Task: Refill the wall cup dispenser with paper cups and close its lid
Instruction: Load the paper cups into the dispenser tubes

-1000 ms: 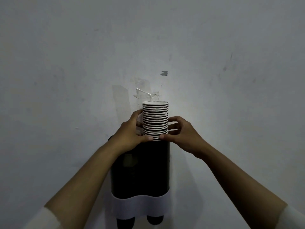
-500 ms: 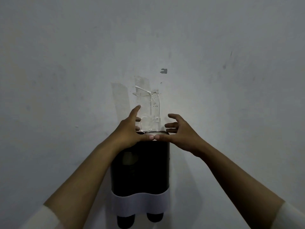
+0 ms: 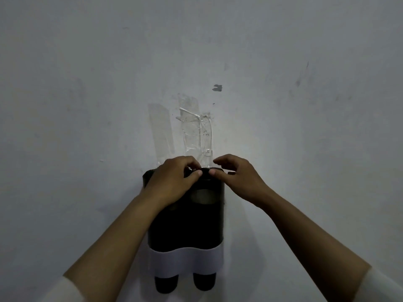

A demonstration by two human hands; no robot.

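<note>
Dispenser [image 3: 185, 223] top under both hands [image 3: 172, 179], thumbs touching it.

Dim overall, with a cold grey cast. Brightest on the wall [image 3: 283, 127] just above the left hand [image 3: 172, 179] and right hand [image 3: 237, 179], fading to murk toward all 4 corners. Glare on the clear tape [image 3: 196, 131] above the fingertips. Below the hands, the dispenser [image 3: 187, 223] nearly pure black, detail lost. Soft shadow beside each forearm. Slight wide-angle bending toward the edges; sleeves [image 3: 65, 288] blurred at the bottom corners.
</note>
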